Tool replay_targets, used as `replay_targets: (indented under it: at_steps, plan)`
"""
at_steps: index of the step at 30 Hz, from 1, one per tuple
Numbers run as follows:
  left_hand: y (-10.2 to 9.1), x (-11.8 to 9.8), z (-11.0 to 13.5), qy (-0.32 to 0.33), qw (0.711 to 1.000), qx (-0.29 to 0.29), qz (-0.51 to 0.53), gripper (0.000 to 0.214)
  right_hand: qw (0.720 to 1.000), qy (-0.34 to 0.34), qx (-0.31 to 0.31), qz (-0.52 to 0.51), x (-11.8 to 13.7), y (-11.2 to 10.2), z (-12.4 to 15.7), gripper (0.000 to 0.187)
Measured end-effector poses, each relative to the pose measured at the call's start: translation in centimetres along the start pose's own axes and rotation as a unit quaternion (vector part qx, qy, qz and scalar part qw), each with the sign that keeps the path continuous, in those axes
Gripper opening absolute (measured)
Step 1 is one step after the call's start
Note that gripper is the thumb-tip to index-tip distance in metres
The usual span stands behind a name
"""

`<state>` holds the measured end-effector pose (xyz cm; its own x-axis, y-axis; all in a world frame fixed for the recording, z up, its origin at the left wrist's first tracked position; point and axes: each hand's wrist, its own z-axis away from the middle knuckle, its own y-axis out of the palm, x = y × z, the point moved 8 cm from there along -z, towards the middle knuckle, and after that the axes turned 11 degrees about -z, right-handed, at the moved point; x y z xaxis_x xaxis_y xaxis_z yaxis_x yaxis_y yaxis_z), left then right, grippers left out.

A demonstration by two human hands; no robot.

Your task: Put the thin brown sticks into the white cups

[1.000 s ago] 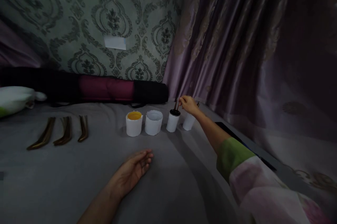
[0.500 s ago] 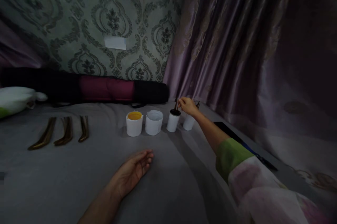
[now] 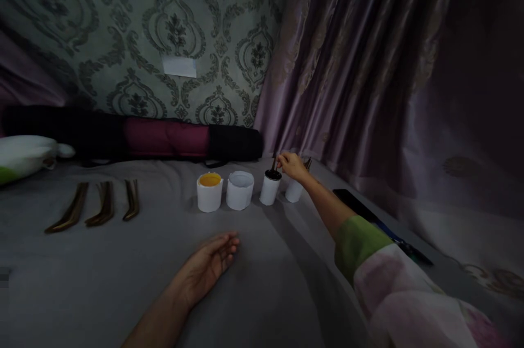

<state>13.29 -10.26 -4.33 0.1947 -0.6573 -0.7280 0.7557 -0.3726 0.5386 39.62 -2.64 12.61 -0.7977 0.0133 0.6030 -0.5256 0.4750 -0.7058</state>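
Observation:
My right hand [image 3: 291,166] reaches forward with its fingertips pinched on a thin brown stick [image 3: 279,165]. The stick's lower end is at the dark top of a slim white container [image 3: 268,191], where another thin stick stands up. Just behind my right wrist is a second slim white container [image 3: 293,192], with brown tips [image 3: 307,163] showing above it. On the grey cloth nearer me lies my left hand [image 3: 209,263], its fingers loosely curled and apart, holding nothing. Beyond it stand a white tub with a yellow top [image 3: 209,195] and a plain white tub [image 3: 239,195].
Several brown sticks lie in three bundles [image 3: 70,209] at the left on the grey cloth [image 3: 164,217]. A black and maroon roll [image 3: 167,138] runs along the wall. A white and green soft object [image 3: 28,153] sits far left; a dark flat item [image 3: 360,207] lies right.

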Motion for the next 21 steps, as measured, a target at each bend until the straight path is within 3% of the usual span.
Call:
replay_targets:
  at_steps: [21]
  plan:
    - [-0.12,-0.05,-0.03,-0.004,1.0,-0.004,0.001,0.011,1.0,0.004,0.007,-0.007,-0.14,0.72,0.0,0.028]
